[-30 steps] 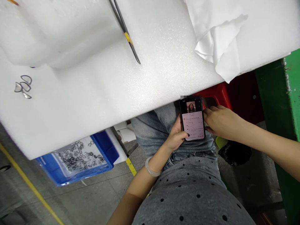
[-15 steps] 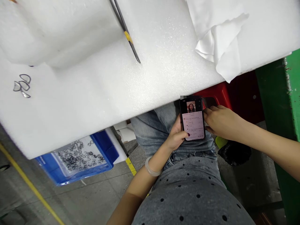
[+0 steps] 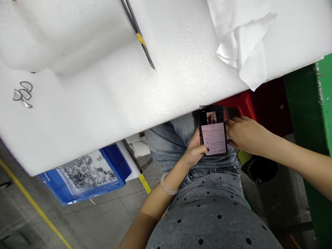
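Note:
A black phone [image 3: 213, 131] with a lit screen rests over my lap, below the front edge of the white foam-covered table [image 3: 109, 103]. My left hand [image 3: 193, 152] grips the phone's lower left side, thumb on the screen's bottom corner. My right hand [image 3: 242, 133] curls around the phone's right edge. A pale bangle sits on my left wrist [image 3: 167, 185].
Black tweezers [image 3: 138, 36] with a yellow band lie on the foam, and a white cloth [image 3: 241, 41] hangs over its right edge. Three small metal rings [image 3: 22, 94] lie at the left. A blue bin [image 3: 88, 174] of several rings sits on the floor. A green frame [image 3: 315, 124] stands right.
Almost nothing has changed. The picture on the phone's screen has shifted slightly and my left thumb has pressed a little further onto the screen.

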The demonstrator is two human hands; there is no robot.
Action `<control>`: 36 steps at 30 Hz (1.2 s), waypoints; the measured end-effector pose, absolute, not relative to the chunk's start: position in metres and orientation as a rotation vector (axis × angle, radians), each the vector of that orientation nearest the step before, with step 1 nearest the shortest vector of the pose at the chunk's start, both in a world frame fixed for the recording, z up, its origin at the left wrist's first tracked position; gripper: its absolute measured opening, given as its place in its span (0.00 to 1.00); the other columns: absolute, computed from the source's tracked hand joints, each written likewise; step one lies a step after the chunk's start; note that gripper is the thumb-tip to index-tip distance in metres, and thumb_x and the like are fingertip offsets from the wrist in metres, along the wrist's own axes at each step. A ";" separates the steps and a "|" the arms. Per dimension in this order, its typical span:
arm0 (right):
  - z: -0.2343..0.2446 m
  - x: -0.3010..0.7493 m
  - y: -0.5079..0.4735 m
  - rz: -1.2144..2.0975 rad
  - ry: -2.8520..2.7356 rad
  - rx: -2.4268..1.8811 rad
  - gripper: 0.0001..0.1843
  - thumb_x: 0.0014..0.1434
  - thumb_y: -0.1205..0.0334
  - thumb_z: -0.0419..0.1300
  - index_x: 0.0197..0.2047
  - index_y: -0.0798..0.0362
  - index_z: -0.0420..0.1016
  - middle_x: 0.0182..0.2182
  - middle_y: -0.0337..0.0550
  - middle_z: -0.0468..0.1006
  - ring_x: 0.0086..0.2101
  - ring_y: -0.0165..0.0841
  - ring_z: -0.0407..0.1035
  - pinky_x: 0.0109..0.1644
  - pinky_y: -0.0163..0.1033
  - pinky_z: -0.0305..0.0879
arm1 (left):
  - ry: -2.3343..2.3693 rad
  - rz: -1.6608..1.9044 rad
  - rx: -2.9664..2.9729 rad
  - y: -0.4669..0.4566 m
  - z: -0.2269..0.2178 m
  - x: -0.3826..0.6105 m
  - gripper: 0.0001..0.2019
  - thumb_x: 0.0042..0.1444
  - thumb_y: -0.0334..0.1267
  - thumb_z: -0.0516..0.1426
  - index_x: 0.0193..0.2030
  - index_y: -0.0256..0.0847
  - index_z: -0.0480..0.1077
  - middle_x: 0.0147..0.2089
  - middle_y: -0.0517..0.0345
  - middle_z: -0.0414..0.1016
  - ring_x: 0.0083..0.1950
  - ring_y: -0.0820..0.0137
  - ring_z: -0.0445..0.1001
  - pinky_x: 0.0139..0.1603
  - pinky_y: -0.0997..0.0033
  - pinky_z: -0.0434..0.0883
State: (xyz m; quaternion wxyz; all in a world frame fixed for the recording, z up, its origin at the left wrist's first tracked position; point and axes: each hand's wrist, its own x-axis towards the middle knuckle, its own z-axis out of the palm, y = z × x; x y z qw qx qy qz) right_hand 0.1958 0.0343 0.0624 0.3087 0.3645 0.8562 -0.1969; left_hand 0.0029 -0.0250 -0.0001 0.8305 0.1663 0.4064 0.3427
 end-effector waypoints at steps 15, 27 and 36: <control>0.061 0.197 0.033 -0.507 2.274 0.964 0.15 0.64 0.61 0.62 0.49 0.64 0.76 0.43 0.54 0.75 0.44 0.47 0.72 0.47 0.48 0.68 | 0.880 0.707 0.393 -0.025 0.000 0.002 0.42 0.38 0.29 0.58 0.64 0.51 0.61 0.55 0.59 0.72 0.55 0.62 0.69 0.50 0.66 0.67; 0.060 0.197 0.033 -0.518 2.292 0.971 0.15 0.64 0.61 0.62 0.48 0.65 0.76 0.42 0.55 0.75 0.43 0.48 0.72 0.45 0.48 0.68 | 0.856 0.727 0.319 -0.025 -0.001 0.003 0.39 0.39 0.28 0.61 0.62 0.52 0.62 0.55 0.61 0.73 0.56 0.62 0.70 0.58 0.62 0.66; 0.056 0.202 0.030 -0.464 2.389 0.983 0.13 0.63 0.60 0.61 0.45 0.64 0.77 0.40 0.56 0.76 0.40 0.47 0.73 0.41 0.45 0.65 | 0.934 0.744 0.338 -0.025 0.001 0.006 0.34 0.44 0.30 0.63 0.61 0.50 0.65 0.54 0.60 0.76 0.57 0.61 0.72 0.61 0.59 0.66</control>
